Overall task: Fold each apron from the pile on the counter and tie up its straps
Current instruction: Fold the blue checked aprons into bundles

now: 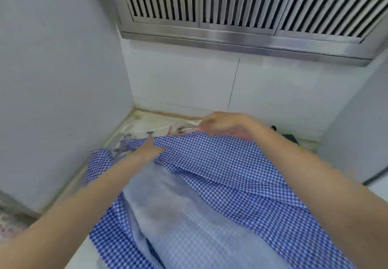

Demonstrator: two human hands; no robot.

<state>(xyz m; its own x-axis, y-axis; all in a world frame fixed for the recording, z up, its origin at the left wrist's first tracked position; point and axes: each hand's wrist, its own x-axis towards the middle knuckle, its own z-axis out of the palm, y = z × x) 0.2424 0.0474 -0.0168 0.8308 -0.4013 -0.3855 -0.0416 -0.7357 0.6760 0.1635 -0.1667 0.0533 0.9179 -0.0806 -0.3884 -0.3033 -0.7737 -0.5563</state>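
Blue-and-white checked cloth fills the lower middle of the view: an apron [220, 176] spread over the counter [147, 121] and running down toward the person, its far edge lifted into a ridge between the two hands. A paler, washed-out band of the same cloth lies along its near left part, too blurred to say whether it is the reverse side or another layer.

The left hand [150, 150] reaches in from the lower left and sits at the far left end of that ridge. One finger sticks up and the others seem tucked into the fabric, so it appears to be grasping the apron's edge, though the blur makes that uncertain.

The right hand [226, 125] comes in from the right, palm down, fingers bent over the far right end of the ridge. It looks clenched on the apron's top edge. Something pale pink and white shows just beside its fingertips; I cannot tell whether it is a strap or other cloth.

Beyond the apron, more crumpled patterned fabric [134, 140] lies on the counter near the left corner. A dark object [290, 137] sits behind the right forearm, mostly hidden. Pale tiled walls [189, 80] close in on the counter from the back and the left, and a steel vent [241, 6] with vertical slats hangs above the back wall.
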